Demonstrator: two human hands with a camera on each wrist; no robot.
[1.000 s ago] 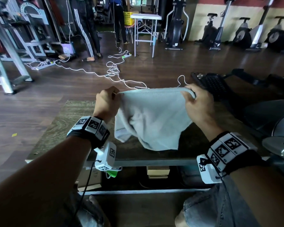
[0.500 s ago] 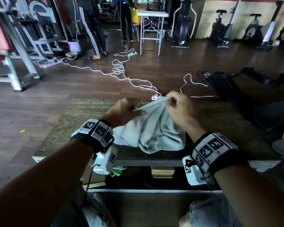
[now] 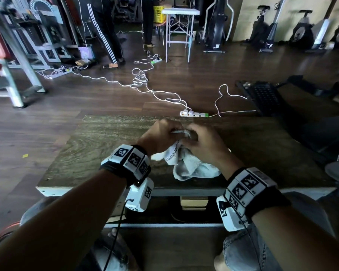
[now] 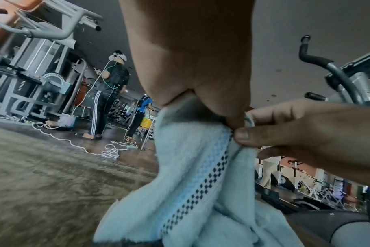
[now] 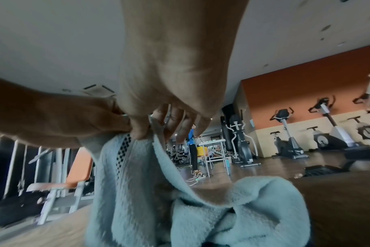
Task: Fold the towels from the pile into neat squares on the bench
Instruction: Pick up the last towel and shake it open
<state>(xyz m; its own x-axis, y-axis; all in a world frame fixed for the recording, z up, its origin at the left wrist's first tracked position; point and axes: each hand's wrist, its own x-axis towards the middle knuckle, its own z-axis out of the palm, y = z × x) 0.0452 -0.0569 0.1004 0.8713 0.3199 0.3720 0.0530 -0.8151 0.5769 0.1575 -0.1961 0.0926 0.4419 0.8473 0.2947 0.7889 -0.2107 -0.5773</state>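
Note:
A pale blue-white towel with a dark checkered border strip hangs bunched over the wooden bench. My left hand and right hand meet above the bench's middle, both pinching the towel's top edge together. From the left wrist, the right hand's fingertips press the edge against my left hand. The right wrist view shows the towel drooping in loose folds onto the bench. No pile of other towels is in view.
A white power strip and trailing cables lie on the floor beyond the bench. Two people stand further back by a white table. Exercise bikes line the far wall. A dark machine sits at right.
My hands came together from wide apart, bringing the towel's two top corners to meet. The towel went from a spread sheet to a doubled, bunched hang and sank lower over the bench.

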